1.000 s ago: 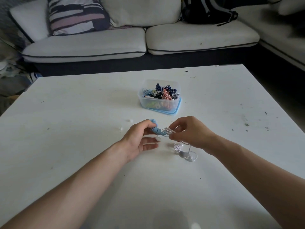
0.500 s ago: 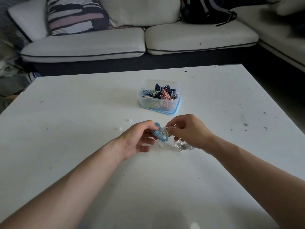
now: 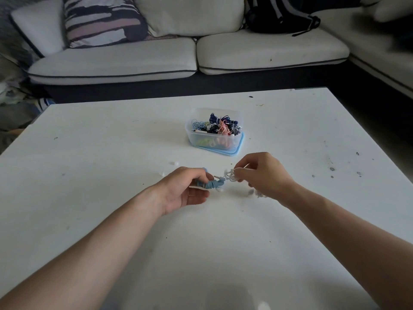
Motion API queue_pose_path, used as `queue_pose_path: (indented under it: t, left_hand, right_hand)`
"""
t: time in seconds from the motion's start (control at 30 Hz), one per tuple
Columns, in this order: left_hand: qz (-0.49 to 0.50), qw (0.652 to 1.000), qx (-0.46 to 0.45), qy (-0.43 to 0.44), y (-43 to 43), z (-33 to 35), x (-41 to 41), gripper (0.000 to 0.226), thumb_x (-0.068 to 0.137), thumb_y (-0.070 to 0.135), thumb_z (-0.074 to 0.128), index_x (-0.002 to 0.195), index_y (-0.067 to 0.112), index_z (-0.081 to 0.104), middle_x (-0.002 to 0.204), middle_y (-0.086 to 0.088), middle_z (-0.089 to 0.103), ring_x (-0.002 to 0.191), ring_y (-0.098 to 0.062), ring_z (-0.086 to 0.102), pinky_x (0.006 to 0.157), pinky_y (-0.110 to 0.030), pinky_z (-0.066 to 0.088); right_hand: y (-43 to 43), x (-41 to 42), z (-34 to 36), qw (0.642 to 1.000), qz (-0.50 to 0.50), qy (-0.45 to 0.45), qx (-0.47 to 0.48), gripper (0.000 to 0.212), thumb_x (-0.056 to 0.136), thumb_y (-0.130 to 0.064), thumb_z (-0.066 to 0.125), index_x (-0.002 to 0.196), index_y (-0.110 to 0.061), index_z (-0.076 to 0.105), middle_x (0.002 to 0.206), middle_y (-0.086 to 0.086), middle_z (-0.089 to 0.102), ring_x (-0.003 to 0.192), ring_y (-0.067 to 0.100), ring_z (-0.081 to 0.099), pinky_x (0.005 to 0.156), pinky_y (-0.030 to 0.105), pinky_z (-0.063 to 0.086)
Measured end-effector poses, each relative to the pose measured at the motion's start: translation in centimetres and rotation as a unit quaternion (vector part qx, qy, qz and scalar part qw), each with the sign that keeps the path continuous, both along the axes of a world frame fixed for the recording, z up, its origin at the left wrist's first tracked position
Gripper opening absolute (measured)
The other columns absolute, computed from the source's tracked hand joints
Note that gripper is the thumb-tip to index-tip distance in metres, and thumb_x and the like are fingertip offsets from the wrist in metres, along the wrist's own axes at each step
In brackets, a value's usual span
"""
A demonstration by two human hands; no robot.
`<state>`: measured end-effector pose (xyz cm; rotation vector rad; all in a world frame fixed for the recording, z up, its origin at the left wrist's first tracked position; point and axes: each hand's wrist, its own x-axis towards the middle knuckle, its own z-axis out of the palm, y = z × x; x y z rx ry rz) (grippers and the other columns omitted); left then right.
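Above the middle of the white table (image 3: 111,166), my left hand (image 3: 185,189) grips a coiled blue earphone cable (image 3: 210,185) with a metal plug sticking out to the right. My right hand (image 3: 266,175) pinches a tangle of white earphone cable (image 3: 231,175) just right of that plug. Part of the white cable (image 3: 259,193) hangs below my right hand, blurred. The two bundles nearly touch.
A clear plastic box (image 3: 201,136) full of several coloured cables stands on a blue lid (image 3: 239,149) behind my hands. Small white bits (image 3: 173,163) lie on the table left of it. A white sofa (image 3: 156,61) with a striped cushion and a black backpack (image 3: 279,16) stands beyond.
The white cable that lay on the table a second ago is now gathered up into my right hand. My left hand has turned the blue coil so that it lies more level.
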<state>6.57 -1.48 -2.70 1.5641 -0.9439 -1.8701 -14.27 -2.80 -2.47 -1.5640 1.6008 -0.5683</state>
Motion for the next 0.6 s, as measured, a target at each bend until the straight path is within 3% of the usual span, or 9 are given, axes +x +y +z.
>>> queue_pose_path:
  t: [0.1,0.2,0.5,0.6]
  left_hand:
    - [0.019,1.0,-0.002,0.016,-0.15,0.03,0.05,0.025,0.082,-0.002,0.046,0.071,0.011,0.065,0.072,-0.006,0.059,0.056,-0.018,0.058,0.053,-0.022,0.053]
    - [0.015,0.999,-0.023,0.025,-0.28,0.17,0.04,0.029,0.079,-0.005,0.042,0.066,0.012,0.062,0.071,-0.007,0.057,0.057,-0.019,0.054,0.049,-0.022,0.049]
    - [-0.021,0.996,-0.072,0.053,-0.23,0.21,0.1,0.016,0.059,0.003,0.05,0.067,0.013,0.06,0.068,-0.007,0.055,0.056,-0.019,0.053,0.048,-0.022,0.041]
    - [-0.042,0.997,-0.065,0.028,-0.15,0.11,0.03,0.016,0.058,0.004,0.051,0.069,0.013,0.06,0.068,-0.006,0.055,0.055,-0.019,0.052,0.046,-0.022,0.042]
  right_hand:
    - [0.26,0.14,0.49,0.995,-0.013,-0.088,0.034,0.007,0.086,-0.022,0.068,0.083,-0.019,0.074,0.075,-0.001,0.075,0.056,0.015,0.054,0.04,0.017,0.036]
    - [0.27,0.21,0.51,0.991,-0.033,-0.117,0.051,0.01,0.087,-0.024,0.068,0.086,-0.017,0.074,0.074,-0.001,0.075,0.055,0.013,0.051,0.043,0.017,0.036]
    - [0.17,-0.03,0.44,0.991,-0.065,-0.079,0.091,0.017,0.088,-0.019,0.061,0.083,-0.009,0.074,0.071,0.002,0.075,0.052,0.014,0.048,0.038,0.014,0.033]
    - [0.37,0.21,0.49,0.991,-0.071,-0.091,0.062,0.017,0.088,-0.022,0.064,0.08,-0.011,0.074,0.071,0.0,0.075,0.054,0.014,0.05,0.046,0.019,0.037]
